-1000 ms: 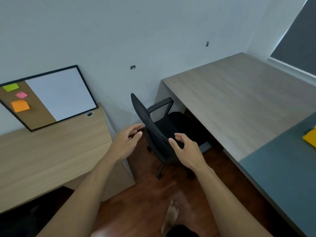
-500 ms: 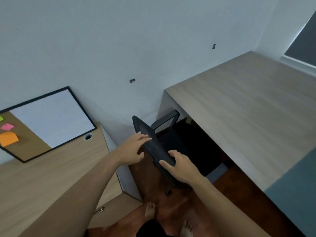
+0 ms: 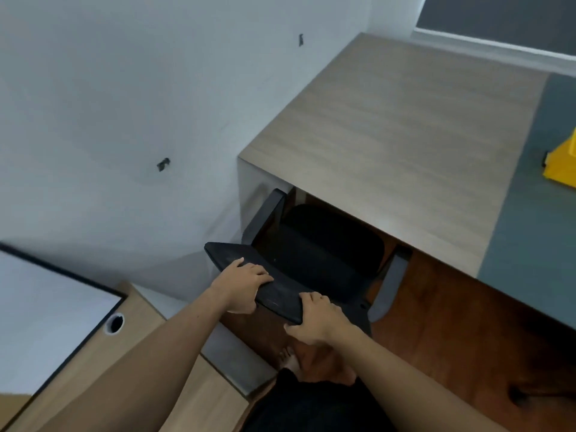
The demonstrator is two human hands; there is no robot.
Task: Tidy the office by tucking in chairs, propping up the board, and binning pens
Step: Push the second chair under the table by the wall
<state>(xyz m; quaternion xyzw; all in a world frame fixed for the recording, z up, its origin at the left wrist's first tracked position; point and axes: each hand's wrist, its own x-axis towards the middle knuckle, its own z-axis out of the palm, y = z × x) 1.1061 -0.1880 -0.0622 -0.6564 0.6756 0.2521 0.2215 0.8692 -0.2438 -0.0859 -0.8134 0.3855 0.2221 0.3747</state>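
A black office chair (image 3: 324,244) stands at the near edge of the grey wood desk (image 3: 405,135), its seat partly under the desktop. Both hands grip the top of its backrest (image 3: 277,291). My left hand (image 3: 246,285) wraps the left part of that edge, and my right hand (image 3: 318,319) holds the right corner from behind. The black-framed whiteboard (image 3: 46,307) leans against the wall at the lower left; only its right corner shows. No pens are in view.
A light wood desk (image 3: 131,363) with a round cable hole (image 3: 114,322) sits at lower left, close to the chair. A yellow object (image 3: 561,163) lies on the blue-grey surface (image 3: 536,229) at right. Brown floor shows beside the chair.
I have stepped up to the chair. Both hands went from open in front of the backrest to closed on its top edge, and the chair sits further under the desk.
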